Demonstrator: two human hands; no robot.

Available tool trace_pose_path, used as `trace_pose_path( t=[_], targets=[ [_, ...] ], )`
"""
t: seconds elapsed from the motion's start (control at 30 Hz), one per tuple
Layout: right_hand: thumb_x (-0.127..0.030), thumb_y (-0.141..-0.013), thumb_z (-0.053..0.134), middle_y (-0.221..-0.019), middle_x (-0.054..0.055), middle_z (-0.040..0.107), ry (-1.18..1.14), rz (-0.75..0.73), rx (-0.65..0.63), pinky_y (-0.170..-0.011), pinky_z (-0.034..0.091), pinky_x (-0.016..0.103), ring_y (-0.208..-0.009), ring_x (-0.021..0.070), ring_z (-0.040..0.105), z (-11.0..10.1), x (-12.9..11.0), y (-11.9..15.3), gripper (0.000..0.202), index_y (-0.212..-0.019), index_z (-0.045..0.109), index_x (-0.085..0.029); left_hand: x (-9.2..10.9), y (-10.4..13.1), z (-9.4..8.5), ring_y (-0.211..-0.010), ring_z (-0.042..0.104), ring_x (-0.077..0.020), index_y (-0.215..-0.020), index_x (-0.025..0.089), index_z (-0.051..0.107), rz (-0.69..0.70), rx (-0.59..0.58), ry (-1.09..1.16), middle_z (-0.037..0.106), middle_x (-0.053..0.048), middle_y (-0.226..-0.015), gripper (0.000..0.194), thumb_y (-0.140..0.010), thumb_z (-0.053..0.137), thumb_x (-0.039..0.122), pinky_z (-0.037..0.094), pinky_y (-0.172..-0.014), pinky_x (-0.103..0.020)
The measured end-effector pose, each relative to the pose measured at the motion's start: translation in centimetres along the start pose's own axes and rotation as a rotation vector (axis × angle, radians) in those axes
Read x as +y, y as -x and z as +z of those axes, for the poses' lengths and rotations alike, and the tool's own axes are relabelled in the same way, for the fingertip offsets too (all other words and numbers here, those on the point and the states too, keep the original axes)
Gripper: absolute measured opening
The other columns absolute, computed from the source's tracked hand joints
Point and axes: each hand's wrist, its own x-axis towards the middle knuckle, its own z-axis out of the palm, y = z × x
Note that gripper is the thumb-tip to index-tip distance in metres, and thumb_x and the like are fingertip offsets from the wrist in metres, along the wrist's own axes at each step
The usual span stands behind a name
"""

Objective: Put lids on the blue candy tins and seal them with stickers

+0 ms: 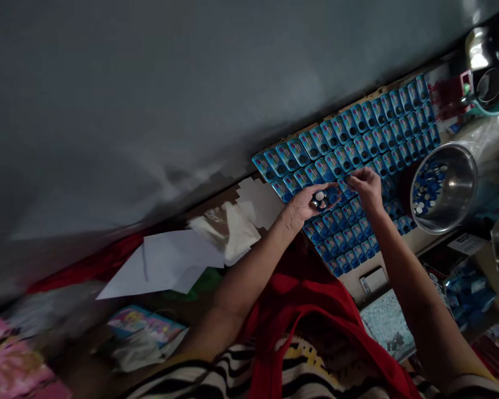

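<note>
Rows of small blue cards [331, 134] lie side by side on a board; many in the far rows carry a dark round spot. My left hand [305, 204] is palm up over the middle rows, with several small round blue and white pieces [320, 197] resting in it. Just to its right, my right hand [366, 185] is over the cards, its thumb and fingertips pinched together; what they hold is too small to make out. A metal bowl [461, 188] with many blue and white round pieces [426, 191] stands at the right end of the cards.
White paper [166, 263] and crumpled plastic [228, 227] lie to the left. Near the front edge are a small white-faced item [374, 280] and a speckled box [388, 324]. An open carton [493, 293] with blue packets sits at the right. A grey wall [149, 100] rises behind.
</note>
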Motion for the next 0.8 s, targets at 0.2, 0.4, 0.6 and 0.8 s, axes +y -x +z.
trace_pose_path(
  t=[0.2, 0.4, 0.6, 0.8],
  targets=[
    [-0.021, -0.076, 0.071, -0.092, 0.004, 0.079, 0.663, -0.081, 0.009, -0.085, 0.054, 0.035, -0.092, 0.0251, 0.073, 1.6, -1.0, -3.9, 0.007, -0.083, 0.074, -0.022, 3.6, 2.8, -0.5, -0.097, 0.081, -0.0239, -0.125, 0.013, 0.076, 0.108, 0.073, -0.06, 0.083, -0.013, -0.108, 0.031, -0.101, 0.061, 0.025, 0.067, -0.081, -0.034],
    [-0.024, -0.074, 0.084, -0.104, 0.005, 0.08, 0.998, -0.009, -0.121, -0.084, 0.052, 0.037, -0.1, 0.0294, 0.072, 2.6, -3.1, -7.4, 0.024, -0.096, 0.073, -0.026, 6.0, 4.3, -2.1, -0.102, 0.08, -0.0228, -0.131, 0.018, 0.074, 0.245, 0.056, -0.043, 0.082, -0.011, -0.117, 0.034, -0.101, 0.063, 0.03, 0.067, -0.087, -0.035],
    [-0.027, -0.092, 0.074, -0.108, 0.007, 0.077, 0.922, -0.176, -0.106, -0.089, 0.051, 0.037, -0.101, 0.0268, 0.07, 1.6, -2.9, -3.3, 0.013, -0.106, 0.075, -0.026, 5.1, 6.3, -1.4, -0.111, 0.079, -0.0245, -0.132, 0.02, 0.073, 0.258, 0.078, 0.014, 0.081, -0.01, -0.121, 0.033, -0.103, 0.061, 0.029, 0.066, -0.093, -0.038],
    [-0.03, -0.107, 0.055, -0.122, 0.008, 0.072, 0.778, -0.491, -0.337, -0.102, 0.051, 0.034, -0.113, 0.0238, 0.065, 2.9, 1.5, 3.8, 0.028, -0.12, 0.08, -0.032, 3.4, 7.2, -3.0, -0.11, 0.08, -0.0242, -0.137, 0.023, 0.07, 0.295, 0.155, 0.044, 0.082, -0.01, -0.119, 0.036, -0.104, 0.056, 0.027, 0.067, -0.095, -0.042]
  ],
)
